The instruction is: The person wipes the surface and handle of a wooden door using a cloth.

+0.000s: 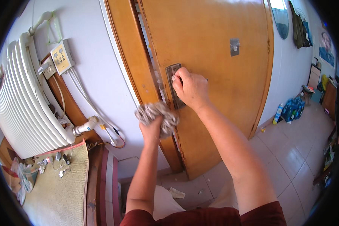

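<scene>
My left hand (152, 128) grips a crumpled grey-brown cloth (158, 115), slightly blurred, in front of the gap between the wooden door frame (145, 90) and the door's edge. Up and to the right, my right hand (192, 87) is closed around the handle of the orange-brown wooden door (223, 113); the hand hides most of the handle. The metal handle plate (173, 67) shows above and beside my fingers. The door stands slightly ajar. A small hook plate (234, 47) is fixed to the door at the upper right.
A white radiator (31, 107), a wall control panel (62, 56) and a socket with cables are at left, above a mat-covered platform (65, 192). Bottles in blue wrap (293, 110) and a spray can (278, 113) stand on the tiled floor at right. A paper scrap (177, 193) lies below.
</scene>
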`<state>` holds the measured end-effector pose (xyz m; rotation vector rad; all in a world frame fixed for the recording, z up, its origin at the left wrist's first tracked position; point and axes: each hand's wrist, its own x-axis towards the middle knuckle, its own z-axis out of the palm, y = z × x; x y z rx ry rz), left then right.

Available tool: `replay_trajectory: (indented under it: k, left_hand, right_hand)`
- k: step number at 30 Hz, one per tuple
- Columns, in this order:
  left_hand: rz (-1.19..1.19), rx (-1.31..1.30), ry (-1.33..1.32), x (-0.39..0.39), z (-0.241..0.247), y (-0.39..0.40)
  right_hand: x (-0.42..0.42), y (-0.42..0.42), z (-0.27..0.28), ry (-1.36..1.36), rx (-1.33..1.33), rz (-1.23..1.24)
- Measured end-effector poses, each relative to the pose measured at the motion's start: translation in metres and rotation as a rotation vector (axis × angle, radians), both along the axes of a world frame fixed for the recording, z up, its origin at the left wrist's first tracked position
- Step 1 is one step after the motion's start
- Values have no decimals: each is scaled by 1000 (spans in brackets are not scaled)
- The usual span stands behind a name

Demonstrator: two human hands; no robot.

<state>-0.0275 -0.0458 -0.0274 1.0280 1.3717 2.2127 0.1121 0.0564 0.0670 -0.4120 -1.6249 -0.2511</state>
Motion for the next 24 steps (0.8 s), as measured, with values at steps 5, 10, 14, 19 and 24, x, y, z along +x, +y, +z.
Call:
replay_trajectory:
  k: [5,10,14,19,24]
  left_hand:
    - [-30,47,264,-5,36,46]
    - [-198,91,193,5,20,45]
    - [-136,101,215,8,-25,43]
    - [-34,-18,305,9,-96,35]
    - [79,-111,581,2,-189,33]
  right_hand:
    - [-2,-3,-3,48,45,39]
    - [0,0,-5,81,40,-7]
    - [2,-3,-7,104,59,7]
    - [3,-3,-7,115,98,-15]
    - [3,0,-7,108,107,-18]
